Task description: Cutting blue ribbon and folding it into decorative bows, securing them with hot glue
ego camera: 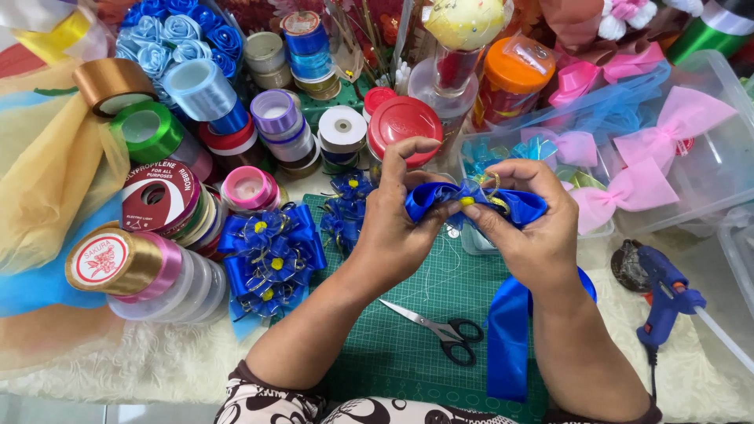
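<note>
Both my hands hold a blue satin ribbon bow (pixel 514 206) with a yellow bead at its centre, above a green cutting mat (pixel 408 330). My left hand (pixel 397 224) pinches the bow's left loop. My right hand (pixel 530 224) grips its right side, fingers curled over gold trim. A long blue ribbon tail (pixel 509 338) hangs down from under my right wrist onto the mat. Black-handled scissors (pixel 440 328) lie on the mat between my forearms.
Finished blue bows (pixel 271 259) are piled left of the mat. Many ribbon spools (pixel 157 196) crowd the left and back. A clear bin with pink bows (pixel 667 149) stands at right. A blue glue gun (pixel 664 294) rests at the right edge. Red-lidded jars (pixel 404 122) stand behind.
</note>
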